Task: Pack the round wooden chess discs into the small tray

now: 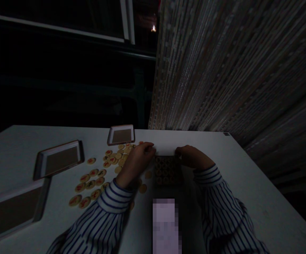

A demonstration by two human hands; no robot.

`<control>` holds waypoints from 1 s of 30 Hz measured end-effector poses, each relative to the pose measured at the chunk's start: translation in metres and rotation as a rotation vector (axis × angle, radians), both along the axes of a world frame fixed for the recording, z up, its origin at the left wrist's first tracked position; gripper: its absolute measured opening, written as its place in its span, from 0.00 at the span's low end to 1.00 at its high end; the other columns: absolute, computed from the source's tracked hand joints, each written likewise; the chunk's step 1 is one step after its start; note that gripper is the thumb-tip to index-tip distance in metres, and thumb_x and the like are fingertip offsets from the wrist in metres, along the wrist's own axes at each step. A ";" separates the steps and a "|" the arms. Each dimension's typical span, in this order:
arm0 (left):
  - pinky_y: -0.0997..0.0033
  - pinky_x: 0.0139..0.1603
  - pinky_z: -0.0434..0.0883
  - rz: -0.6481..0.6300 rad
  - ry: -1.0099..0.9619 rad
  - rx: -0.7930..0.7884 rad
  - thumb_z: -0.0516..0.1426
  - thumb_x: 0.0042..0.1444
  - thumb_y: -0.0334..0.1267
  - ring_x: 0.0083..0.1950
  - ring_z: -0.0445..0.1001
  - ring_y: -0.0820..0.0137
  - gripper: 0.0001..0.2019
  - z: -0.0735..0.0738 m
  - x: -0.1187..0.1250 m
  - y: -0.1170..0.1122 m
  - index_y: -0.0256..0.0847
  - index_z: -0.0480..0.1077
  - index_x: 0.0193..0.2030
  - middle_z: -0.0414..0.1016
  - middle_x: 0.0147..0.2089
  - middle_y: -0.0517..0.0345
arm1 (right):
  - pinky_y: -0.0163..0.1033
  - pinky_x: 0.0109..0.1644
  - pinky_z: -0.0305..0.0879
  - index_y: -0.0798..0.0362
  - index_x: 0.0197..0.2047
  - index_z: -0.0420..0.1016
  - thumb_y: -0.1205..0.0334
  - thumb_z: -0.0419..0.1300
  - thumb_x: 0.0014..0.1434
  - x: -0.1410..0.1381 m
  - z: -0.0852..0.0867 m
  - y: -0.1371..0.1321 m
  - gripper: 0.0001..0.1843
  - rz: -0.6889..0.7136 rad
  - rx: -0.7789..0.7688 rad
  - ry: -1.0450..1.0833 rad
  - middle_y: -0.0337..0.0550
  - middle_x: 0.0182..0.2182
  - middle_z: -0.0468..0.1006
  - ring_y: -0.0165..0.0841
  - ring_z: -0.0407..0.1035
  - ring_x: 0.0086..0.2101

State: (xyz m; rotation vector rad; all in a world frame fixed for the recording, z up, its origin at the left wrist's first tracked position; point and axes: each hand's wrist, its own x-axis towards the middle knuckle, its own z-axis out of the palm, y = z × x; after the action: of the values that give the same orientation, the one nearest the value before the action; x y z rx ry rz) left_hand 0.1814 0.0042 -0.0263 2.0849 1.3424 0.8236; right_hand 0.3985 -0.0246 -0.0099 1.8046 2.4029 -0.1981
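A small dark box [181, 174] stands on the table, with round Chinese chess pieces [166, 169] laid in rows inside it. My left hand [138, 160] is just off its far left corner, thumb and fingers pinched together; anything between them is too dark to make out. At the far right corner, my right hand [194, 157] has its fingers curled in close against the box rim, and what they hold is hidden. Loose wooden chess pieces [90, 184] with red or dark characters lie left of the box, some heaped beyond my left forearm and partly covered by it.
Three shallow trays lie on the white table [248, 197]: one near left [15, 208], one mid left [59, 158], one at the far edge [121, 135]. A blurred, bright phone-like rectangle [165, 225] is in front of me. A bead curtain [208, 70] hangs behind. Light is dim.
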 end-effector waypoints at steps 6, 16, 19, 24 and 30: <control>0.68 0.42 0.67 -0.001 0.051 0.019 0.51 0.53 0.43 0.42 0.72 0.66 0.16 0.000 -0.001 -0.001 0.38 0.70 0.44 0.75 0.40 0.53 | 0.35 0.37 0.60 0.53 0.39 0.71 0.62 0.52 0.54 -0.004 -0.004 -0.001 0.11 0.037 0.057 -0.085 0.48 0.37 0.75 0.34 0.69 0.38; 0.68 0.47 0.66 0.003 0.092 0.052 0.51 0.53 0.42 0.46 0.71 0.66 0.15 0.003 -0.001 -0.003 0.39 0.70 0.44 0.75 0.44 0.54 | 0.36 0.38 0.62 0.55 0.38 0.70 0.62 0.50 0.55 -0.005 -0.017 0.003 0.11 0.083 0.087 -0.141 0.49 0.37 0.74 0.35 0.69 0.38; 0.68 0.47 0.66 -0.002 0.093 0.037 0.51 0.53 0.42 0.45 0.72 0.66 0.15 0.003 -0.001 -0.003 0.39 0.71 0.43 0.75 0.43 0.54 | 0.37 0.39 0.61 0.55 0.38 0.70 0.62 0.51 0.55 -0.006 -0.018 0.003 0.11 0.080 0.085 -0.141 0.49 0.36 0.74 0.36 0.69 0.38; 0.68 0.47 0.66 -0.002 0.101 0.032 0.51 0.54 0.43 0.45 0.72 0.66 0.15 0.003 -0.002 -0.003 0.40 0.71 0.43 0.75 0.43 0.55 | 0.37 0.39 0.61 0.55 0.40 0.70 0.63 0.49 0.56 -0.008 -0.018 0.002 0.11 0.060 0.054 -0.165 0.49 0.37 0.74 0.35 0.69 0.39; 0.67 0.47 0.66 -0.037 0.090 0.020 0.49 0.54 0.44 0.45 0.71 0.65 0.15 0.006 -0.003 -0.004 0.40 0.71 0.43 0.75 0.44 0.54 | 0.38 0.38 0.61 0.55 0.39 0.69 0.62 0.49 0.56 -0.009 -0.018 0.001 0.11 0.065 0.073 -0.179 0.49 0.37 0.74 0.37 0.69 0.38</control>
State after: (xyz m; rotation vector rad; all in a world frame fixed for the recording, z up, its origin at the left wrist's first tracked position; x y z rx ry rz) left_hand 0.1783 0.0004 -0.0206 2.1792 1.3421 0.7389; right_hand 0.3891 -0.0241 -0.0278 1.6910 2.3667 0.0565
